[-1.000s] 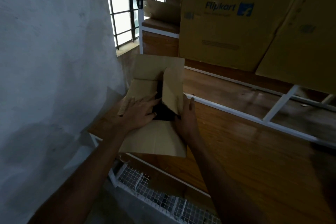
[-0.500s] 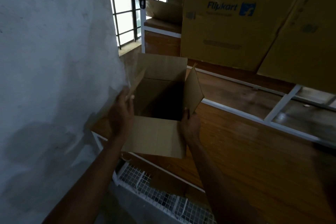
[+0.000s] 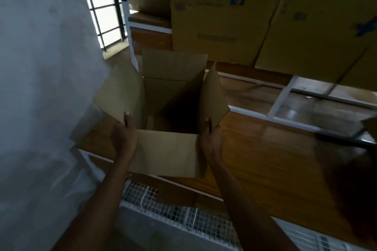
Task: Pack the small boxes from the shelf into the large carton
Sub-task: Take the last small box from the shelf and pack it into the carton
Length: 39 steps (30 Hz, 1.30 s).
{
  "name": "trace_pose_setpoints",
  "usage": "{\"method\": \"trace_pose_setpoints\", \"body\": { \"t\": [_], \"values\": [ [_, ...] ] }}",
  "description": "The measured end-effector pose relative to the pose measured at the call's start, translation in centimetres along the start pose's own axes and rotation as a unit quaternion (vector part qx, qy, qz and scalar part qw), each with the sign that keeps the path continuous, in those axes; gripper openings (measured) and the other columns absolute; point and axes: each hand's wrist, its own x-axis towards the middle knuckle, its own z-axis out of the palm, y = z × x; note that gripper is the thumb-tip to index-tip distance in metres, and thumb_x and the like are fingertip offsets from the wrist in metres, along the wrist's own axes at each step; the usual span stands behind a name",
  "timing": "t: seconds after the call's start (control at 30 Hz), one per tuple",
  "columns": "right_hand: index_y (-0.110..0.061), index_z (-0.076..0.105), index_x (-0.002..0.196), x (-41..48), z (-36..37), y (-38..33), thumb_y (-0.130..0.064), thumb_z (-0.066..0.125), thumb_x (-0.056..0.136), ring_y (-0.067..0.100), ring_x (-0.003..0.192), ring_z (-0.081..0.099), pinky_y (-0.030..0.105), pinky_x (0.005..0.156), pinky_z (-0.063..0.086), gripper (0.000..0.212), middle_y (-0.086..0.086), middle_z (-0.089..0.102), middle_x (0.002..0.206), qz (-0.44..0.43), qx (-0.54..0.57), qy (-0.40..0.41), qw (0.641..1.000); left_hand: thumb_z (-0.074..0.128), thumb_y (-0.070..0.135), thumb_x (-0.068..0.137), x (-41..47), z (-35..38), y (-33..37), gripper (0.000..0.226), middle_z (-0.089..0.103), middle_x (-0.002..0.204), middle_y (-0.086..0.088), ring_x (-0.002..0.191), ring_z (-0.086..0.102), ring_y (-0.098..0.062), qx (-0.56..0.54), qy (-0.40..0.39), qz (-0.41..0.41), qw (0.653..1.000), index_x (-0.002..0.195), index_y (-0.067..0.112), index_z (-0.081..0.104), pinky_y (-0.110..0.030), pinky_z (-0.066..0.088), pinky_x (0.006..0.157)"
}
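Head view: a white wire rack (image 3: 183, 218) runs along the bottom edge, below a wooden shelf (image 3: 265, 169) with white framing. On that shelf stands the open carton (image 3: 165, 153), all four flaps up. The left hand (image 3: 124, 136) grips the carton's near left corner, thumb against the left flap, fingers hidden behind the cardboard. The right hand (image 3: 211, 140) grips the near right corner, thumb pressed on the right flap. Inside, the carton is dark; nothing can be made out in it. A grey wall (image 3: 40, 67) stands close on the left. Beyond the carton, large Flipkart-printed boxes (image 3: 220, 18) sit on the far shelf, beside a barred window (image 3: 104, 6). No small boxes are clearly visible.
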Motion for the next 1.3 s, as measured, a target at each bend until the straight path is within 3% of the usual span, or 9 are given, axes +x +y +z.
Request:
{"method": "trace_pose_setpoints", "body": {
  "t": [0.2, 0.4, 0.53, 0.67, 0.77, 0.9, 1.03, 1.2, 1.3],
  "values": [
    [-0.023, 0.049, 0.082, -0.6, -10.0, 0.9, -0.042, 0.044, 0.107, 0.009, 0.063, 0.053, 0.022, 0.053, 0.04, 0.033, -0.001, 0.053, 0.074, -0.011, 0.033, 0.02, 0.999, 0.035, 0.048, 0.108, -7.5, 1.3, 3.5, 0.073, 0.062, 0.115, -0.041, 0.105, 0.061, -0.051, 0.006, -0.027, 0.011, 1.0, 0.11, -0.02, 0.062, -0.051, 0.045, 0.083],
    [-0.01, 0.062, 0.1, -1.4, -21.5, 5.1, -0.04, 0.047, 0.106, 0.019, 0.074, 0.065, 0.023, 0.056, 0.043, 0.034, 0.006, 0.064, 0.088, -0.064, 0.04, 0.055, 0.996, 0.037, 0.044, 0.109, -19.8, 2.1, 7.8, 0.068, 0.062, 0.12, -0.039, 0.111, 0.06, -0.049, -0.042, -0.038, 0.035, 0.998, 0.115, -0.02, 0.059, -0.045, 0.04, 0.08],
    [-0.008, 0.061, 0.095, -3.4, -31.1, 7.5, -0.043, 0.044, 0.107, 0.016, 0.067, 0.056, 0.022, 0.054, 0.037, 0.041, 0.004, 0.057, 0.078, -0.076, 0.049, 0.072, 0.993, 0.036, 0.045, 0.109, -29.5, 3.3, 10.0, 0.067, 0.062, 0.122, -0.036, 0.111, 0.06, -0.046, -0.067, -0.039, 0.035, 0.996, 0.117, -0.018, 0.059, -0.037, 0.03, 0.075],
    [-0.015, 0.056, 0.086, -5.4, -40.4, 9.5, -0.044, 0.043, 0.107, 0.007, 0.06, 0.048, 0.008, 0.051, 0.038, 0.038, -0.001, 0.051, 0.07, -0.097, 0.015, 0.113, 0.989, 0.038, 0.043, 0.109, -37.9, 4.9, 12.7, 0.065, 0.065, 0.114, -0.033, 0.104, 0.062, -0.043, -0.093, -0.035, 0.053, 0.994, 0.114, -0.018, 0.061, -0.043, 0.038, 0.076],
    [-0.02, 0.057, 0.08, -6.1, -45.6, 10.6, -0.05, 0.043, 0.105, 0.003, 0.057, 0.053, 0.021, 0.054, 0.044, 0.041, 0.0, 0.058, 0.072, -0.13, 0.023, 0.136, 0.982, 0.041, 0.04, 0.109, -42.4, 5.6, 15.0, 0.055, 0.061, 0.09, -0.021, 0.089, 0.063, -0.037, -0.122, -0.047, 0.067, 0.989, 0.094, -0.008, 0.063, -0.043, 0.038, 0.072],
    [-0.018, 0.054, 0.065, -7.7, -52.0, 9.7, -0.03, 0.048, 0.108, 0.005, 0.051, 0.045, 0.023, 0.048, 0.035, 0.045, 0.001, 0.055, 0.062, -0.175, 0.053, 0.201, 0.962, 0.041, 0.043, 0.108, -46.2, 6.7, 18.1, 0.063, 0.066, 0.105, -0.034, 0.101, 0.064, -0.043, -0.149, -0.062, 0.103, 0.982, 0.104, -0.015, 0.064, -0.041, 0.039, 0.075],
    [-0.003, 0.059, 0.07, -8.5, -56.9, 9.7, -0.038, 0.046, 0.108, 0.006, 0.052, 0.045, 0.028, 0.048, 0.033, 0.053, 0.008, 0.059, 0.065, -0.211, 0.084, 0.253, 0.94, 0.041, 0.037, 0.109, -49.9, 6.8, 22.2, 0.046, 0.056, 0.085, -0.013, 0.08, 0.053, -0.026, -0.17, -0.094, 0.145, 0.97, 0.093, 0.003, 0.065, -0.031, 0.029, 0.07],
    [-0.013, 0.059, 0.078, -9.6, -63.7, 8.5, -0.028, 0.049, 0.108, -0.001, 0.059, 0.052, 0.022, 0.053, 0.039, 0.036, -0.003, 0.056, 0.069, -0.254, 0.117, 0.291, 0.915, 0.041, 0.039, 0.109, -54.0, 8.4, 25.5, 0.041, 0.059, 0.074, 0.0, 0.067, 0.057, -0.013, -0.246, -0.127, 0.194, 0.941, 0.091, 0.013, 0.066, -0.04, 0.044, 0.07],
    [-0.021, 0.062, 0.086, -9.6, -68.4, 8.3, -0.036, 0.051, 0.107, -0.006, 0.068, 0.057, 0.028, 0.061, 0.045, 0.028, -0.007, 0.062, 0.077, -0.247, 0.121, 0.333, 0.902, 0.042, 0.037, 0.109, -57.4, 9.4, 28.2, 0.038, 0.051, 0.067, 0.012, 0.053, 0.052, 0.004, -0.271, -0.154, 0.232, 0.921, 0.073, 0.034, 0.052, -0.027, 0.041, 0.055]
  ]
}}
